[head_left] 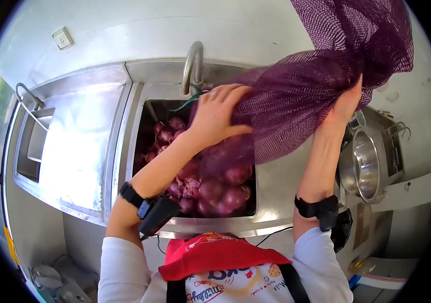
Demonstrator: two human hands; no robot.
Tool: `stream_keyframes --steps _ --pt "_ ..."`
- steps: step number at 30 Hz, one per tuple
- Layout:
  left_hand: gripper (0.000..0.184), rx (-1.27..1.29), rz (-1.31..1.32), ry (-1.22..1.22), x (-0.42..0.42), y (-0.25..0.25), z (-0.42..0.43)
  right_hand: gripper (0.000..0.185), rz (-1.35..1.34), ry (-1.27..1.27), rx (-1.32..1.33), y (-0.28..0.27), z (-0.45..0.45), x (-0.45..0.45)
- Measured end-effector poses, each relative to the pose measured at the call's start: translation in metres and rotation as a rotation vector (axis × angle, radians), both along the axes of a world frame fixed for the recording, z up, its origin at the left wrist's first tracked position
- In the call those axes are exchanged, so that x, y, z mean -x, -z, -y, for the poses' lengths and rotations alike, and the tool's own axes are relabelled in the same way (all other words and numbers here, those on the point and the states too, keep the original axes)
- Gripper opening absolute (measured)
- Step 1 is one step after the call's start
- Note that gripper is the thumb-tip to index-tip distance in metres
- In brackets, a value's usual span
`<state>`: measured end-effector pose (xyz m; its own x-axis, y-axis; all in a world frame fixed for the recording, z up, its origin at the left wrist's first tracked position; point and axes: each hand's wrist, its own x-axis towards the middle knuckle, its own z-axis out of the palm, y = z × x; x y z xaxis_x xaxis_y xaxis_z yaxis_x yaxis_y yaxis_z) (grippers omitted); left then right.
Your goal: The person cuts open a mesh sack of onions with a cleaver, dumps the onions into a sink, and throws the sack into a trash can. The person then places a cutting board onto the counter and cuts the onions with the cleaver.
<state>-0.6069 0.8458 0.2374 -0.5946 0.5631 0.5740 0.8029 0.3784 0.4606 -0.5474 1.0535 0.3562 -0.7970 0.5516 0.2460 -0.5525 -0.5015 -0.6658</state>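
Observation:
A purple mesh bag (291,96) stretches from over the sink up to the right. My right hand (345,103) grips its gathered upper part, fingers wrapped in the netting and partly hidden. Against the lower end of the bag lies my left hand (221,113), fingers spread and thumb apart, touching the mesh. Below, many red onions (228,194) fill the steel sink (195,222); some show blurred through or under the netting. A green string (184,105) hangs near the bag's mouth.
A curved faucet (191,65) rises behind the sink. To the left are a steel counter (82,146) and a second basin with its tap (29,98). A large metal bowl (366,164) stands at the right. A wall socket (62,38) is at upper left.

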Motion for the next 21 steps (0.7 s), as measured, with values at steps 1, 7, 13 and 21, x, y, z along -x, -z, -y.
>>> stream_keyframes --steps 1,7,13,21 --pt "0.079 0.001 0.062 -0.053 -0.006 0.031 0.025 0.036 0.024 0.027 0.016 0.015 -0.002 -0.012" --pt "0.076 -0.036 0.531 -0.192 -0.054 0.198 0.119 0.04 0.068 0.313 0.014 0.046 0.019 -0.056" --pt "0.083 -0.267 0.635 -0.026 -0.134 0.191 0.085 0.042 -0.091 0.309 -0.124 -0.019 0.083 -0.144" --pt "0.039 0.297 0.598 0.039 -0.193 0.19 0.072 0.041 0.147 0.479 0.0 0.075 0.034 -0.291"
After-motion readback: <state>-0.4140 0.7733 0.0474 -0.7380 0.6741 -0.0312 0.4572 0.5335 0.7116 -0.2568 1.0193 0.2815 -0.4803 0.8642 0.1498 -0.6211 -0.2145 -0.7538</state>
